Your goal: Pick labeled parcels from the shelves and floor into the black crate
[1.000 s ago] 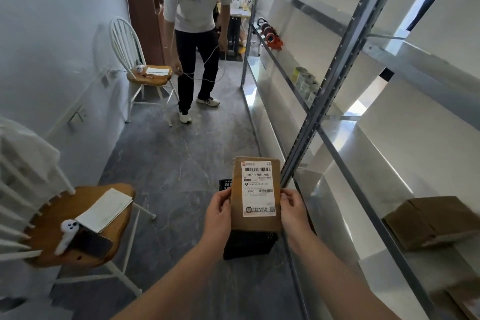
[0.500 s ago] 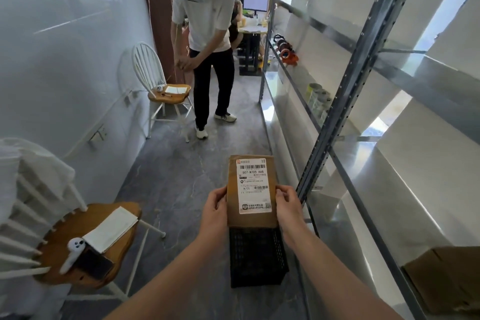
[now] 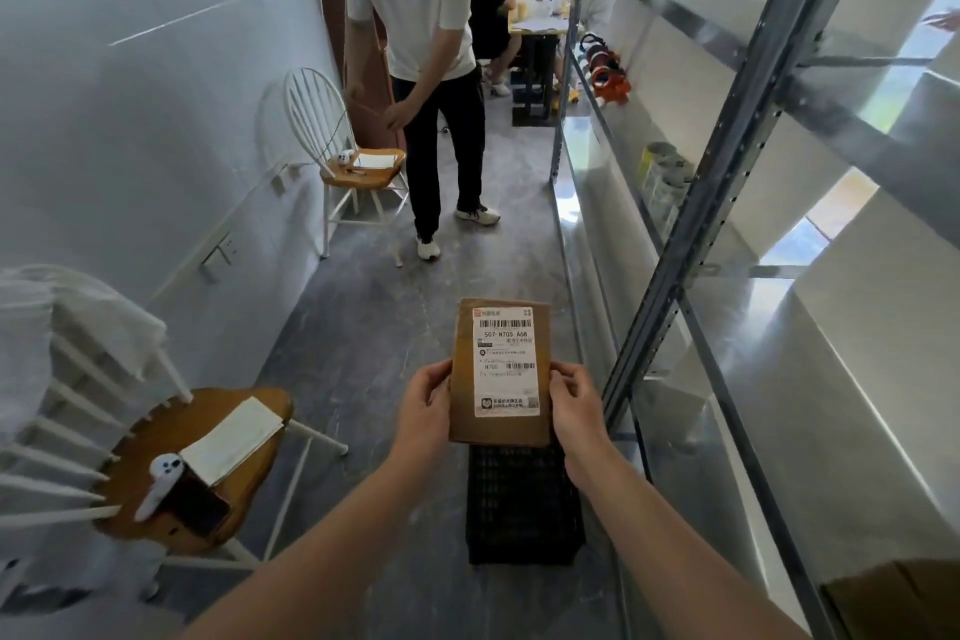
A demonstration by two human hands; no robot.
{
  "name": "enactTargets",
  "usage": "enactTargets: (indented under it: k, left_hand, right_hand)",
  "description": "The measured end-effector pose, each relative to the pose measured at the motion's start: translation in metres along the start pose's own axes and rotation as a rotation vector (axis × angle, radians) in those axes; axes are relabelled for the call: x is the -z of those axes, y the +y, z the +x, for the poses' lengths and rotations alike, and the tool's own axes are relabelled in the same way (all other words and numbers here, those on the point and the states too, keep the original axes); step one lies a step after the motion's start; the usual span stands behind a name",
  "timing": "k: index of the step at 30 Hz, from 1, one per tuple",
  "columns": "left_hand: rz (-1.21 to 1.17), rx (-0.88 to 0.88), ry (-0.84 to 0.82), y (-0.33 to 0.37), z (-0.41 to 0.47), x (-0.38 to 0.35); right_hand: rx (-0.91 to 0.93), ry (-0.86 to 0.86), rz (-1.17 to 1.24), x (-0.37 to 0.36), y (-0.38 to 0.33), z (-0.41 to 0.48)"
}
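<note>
The grey metal shelving unit (image 3: 670, 307) carries a further brown cardboard box (image 3: 893, 598) at the near end of a lower shelf, so picking appears unfinished. The black lattice plastic crate (image 3: 524, 509) stands on the floor beside the shelving's front edge; its contents are hidden. The flat brown cardboard parcel with a white barcode label (image 3: 501, 374) hangs above the crate's far rim, pinched at its side edges by the left hand (image 3: 426, 411) and the right hand (image 3: 576, 405); placement into the crate is not yet done.

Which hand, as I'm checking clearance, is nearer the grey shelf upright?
Right. The right hand holds the parcel just left of the shelf upright; the left hand is across the parcel, farther away.
</note>
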State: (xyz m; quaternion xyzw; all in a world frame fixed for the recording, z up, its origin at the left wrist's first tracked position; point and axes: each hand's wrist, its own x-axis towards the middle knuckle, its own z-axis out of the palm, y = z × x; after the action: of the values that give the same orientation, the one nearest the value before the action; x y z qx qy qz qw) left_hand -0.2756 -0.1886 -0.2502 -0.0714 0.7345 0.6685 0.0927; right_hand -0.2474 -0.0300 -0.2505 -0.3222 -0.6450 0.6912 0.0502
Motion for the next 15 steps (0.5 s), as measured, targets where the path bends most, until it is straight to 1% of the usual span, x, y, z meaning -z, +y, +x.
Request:
enactTargets:
  k: [7, 15]
  left_hand:
    - [-0.021, 0.019, 0.038, -0.003, 0.019, 0.001]
    - [-0.02, 0.041, 0.054, -0.002, 0.082, 0.024]
  right_hand:
    - [0.008, -0.026, -0.021, -0.012, -0.003, 0.021]
    - [0.016, -0.013, -0.082, -0.062, -0.018, 0.057]
